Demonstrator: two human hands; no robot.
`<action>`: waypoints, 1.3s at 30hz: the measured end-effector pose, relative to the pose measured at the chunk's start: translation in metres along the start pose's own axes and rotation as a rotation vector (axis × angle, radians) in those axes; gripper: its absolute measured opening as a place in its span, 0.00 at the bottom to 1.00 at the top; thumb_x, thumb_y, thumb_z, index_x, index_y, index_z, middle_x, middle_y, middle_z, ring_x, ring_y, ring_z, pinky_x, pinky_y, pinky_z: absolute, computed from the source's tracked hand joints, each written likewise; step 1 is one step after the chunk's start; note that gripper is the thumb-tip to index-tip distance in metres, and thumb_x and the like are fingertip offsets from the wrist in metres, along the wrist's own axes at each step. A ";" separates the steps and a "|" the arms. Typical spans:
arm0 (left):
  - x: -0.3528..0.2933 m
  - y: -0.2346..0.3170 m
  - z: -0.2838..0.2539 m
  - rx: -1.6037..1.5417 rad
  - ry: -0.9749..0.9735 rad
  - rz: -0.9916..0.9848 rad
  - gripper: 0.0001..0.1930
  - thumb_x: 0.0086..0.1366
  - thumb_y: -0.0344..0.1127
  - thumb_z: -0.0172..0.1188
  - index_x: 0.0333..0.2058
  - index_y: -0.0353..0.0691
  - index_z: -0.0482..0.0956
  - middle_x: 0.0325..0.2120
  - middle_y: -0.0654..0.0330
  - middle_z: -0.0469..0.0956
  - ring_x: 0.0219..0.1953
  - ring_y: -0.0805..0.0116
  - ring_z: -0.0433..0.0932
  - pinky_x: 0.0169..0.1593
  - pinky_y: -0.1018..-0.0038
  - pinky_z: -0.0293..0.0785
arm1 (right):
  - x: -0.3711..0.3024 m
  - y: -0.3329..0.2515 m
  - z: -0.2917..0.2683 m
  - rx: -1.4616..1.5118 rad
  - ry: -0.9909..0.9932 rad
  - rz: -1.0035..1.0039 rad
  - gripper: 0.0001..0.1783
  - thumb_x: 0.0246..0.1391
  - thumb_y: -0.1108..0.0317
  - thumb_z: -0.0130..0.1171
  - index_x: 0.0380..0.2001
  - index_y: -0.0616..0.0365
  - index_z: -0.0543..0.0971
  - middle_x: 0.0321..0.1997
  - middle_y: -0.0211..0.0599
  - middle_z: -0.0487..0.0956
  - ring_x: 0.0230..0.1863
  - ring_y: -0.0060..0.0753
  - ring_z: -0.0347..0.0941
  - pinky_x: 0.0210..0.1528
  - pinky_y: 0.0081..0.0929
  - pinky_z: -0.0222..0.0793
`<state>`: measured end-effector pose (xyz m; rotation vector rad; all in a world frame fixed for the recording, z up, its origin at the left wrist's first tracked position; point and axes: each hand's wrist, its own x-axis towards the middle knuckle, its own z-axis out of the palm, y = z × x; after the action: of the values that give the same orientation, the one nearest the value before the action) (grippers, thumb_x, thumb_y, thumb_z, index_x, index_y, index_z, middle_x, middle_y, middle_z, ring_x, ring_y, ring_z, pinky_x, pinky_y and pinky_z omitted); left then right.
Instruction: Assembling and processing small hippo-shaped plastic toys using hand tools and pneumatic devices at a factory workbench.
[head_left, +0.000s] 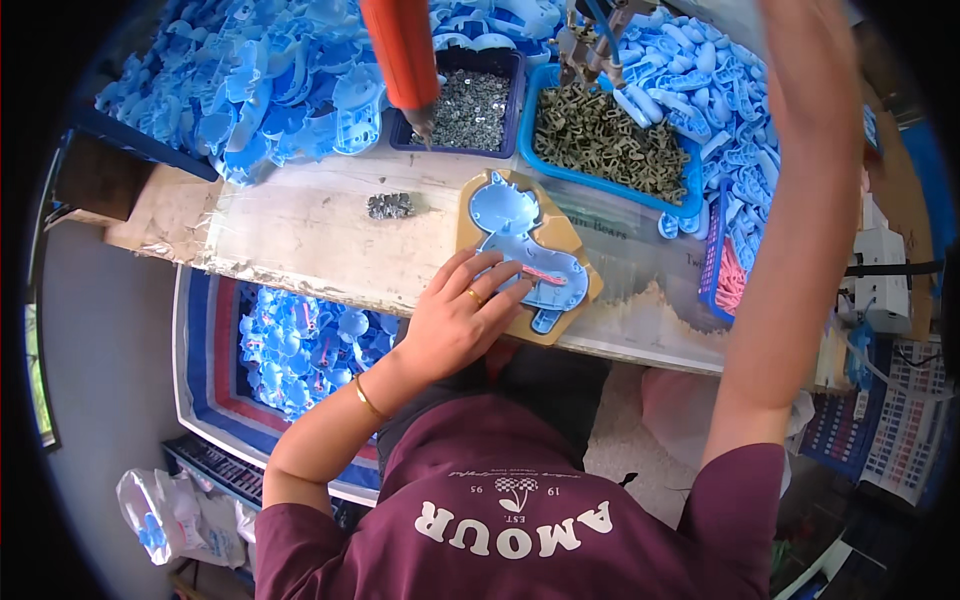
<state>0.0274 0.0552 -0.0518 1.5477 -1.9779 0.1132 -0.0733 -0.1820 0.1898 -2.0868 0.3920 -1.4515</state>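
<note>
A light-blue plastic toy shell half (505, 207) lies in a tan shaped holder (468, 235) on the bench. Its hollow side faces up, and a pink plastic strip (543, 275) sits inside the lower part. My left hand (470, 305) rests on the near left side of the shell, fingers stretched out and apart. Far to the right, my right arm reaches up to the top edge. There my right hand (805, 30) is partly cut off, with its fingers out of sight. An orange power screwdriver (402, 55) hangs tip down beyond the shell.
A purple tray of small metal parts (470, 105) and a blue basket of dull-green pieces (610, 140) stand behind. Blue plastic parts (270, 80) heap at the back left, more (705, 85) at right. A small metal pile (390, 206) lies left; a purple basket (714, 255) holds pink strips.
</note>
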 end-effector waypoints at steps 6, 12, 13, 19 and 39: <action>-0.006 0.003 0.000 0.074 -0.109 -0.093 0.24 0.63 0.41 0.65 0.59 0.55 0.75 0.64 0.56 0.68 0.67 0.53 0.64 0.71 0.53 0.58 | 0.009 -0.001 0.018 0.185 -0.250 0.001 0.36 0.61 0.50 0.64 0.63 0.63 0.69 0.45 0.28 0.73 0.38 0.16 0.70 0.41 0.16 0.66; -0.008 0.001 0.003 0.092 -0.129 -0.120 0.25 0.62 0.44 0.65 0.58 0.55 0.75 0.64 0.54 0.67 0.68 0.51 0.63 0.72 0.52 0.56 | -0.047 -0.031 0.049 0.629 -0.124 0.191 0.34 0.43 0.70 0.59 0.57 0.69 0.68 0.33 0.40 0.77 0.31 0.25 0.73 0.37 0.22 0.71; -0.007 0.001 0.003 0.087 -0.130 -0.122 0.25 0.62 0.44 0.65 0.58 0.55 0.75 0.64 0.54 0.67 0.68 0.51 0.63 0.72 0.52 0.56 | -0.054 -0.039 0.051 0.604 -0.089 0.242 0.37 0.41 0.71 0.58 0.58 0.69 0.65 0.30 0.40 0.77 0.28 0.27 0.74 0.34 0.23 0.71; -0.007 0.001 0.005 0.109 -0.144 -0.125 0.24 0.61 0.46 0.66 0.56 0.53 0.76 0.60 0.52 0.70 0.67 0.51 0.64 0.72 0.52 0.56 | -0.076 -0.048 0.052 0.574 -0.049 0.474 0.36 0.46 0.72 0.59 0.60 0.70 0.62 0.23 0.38 0.76 0.18 0.25 0.71 0.21 0.19 0.66; 0.005 0.001 0.001 -0.020 -0.082 -0.066 0.19 0.60 0.40 0.67 0.50 0.46 0.79 0.56 0.56 0.74 0.64 0.48 0.67 0.69 0.50 0.61 | -0.028 -0.021 0.003 0.430 -0.030 0.167 0.23 0.56 0.67 0.64 0.51 0.67 0.71 0.24 0.32 0.76 0.23 0.22 0.73 0.27 0.21 0.69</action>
<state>0.0252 0.0504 -0.0497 1.6267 -1.9818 0.0025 -0.0822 -0.1495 0.1796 -1.6878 0.2123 -1.2740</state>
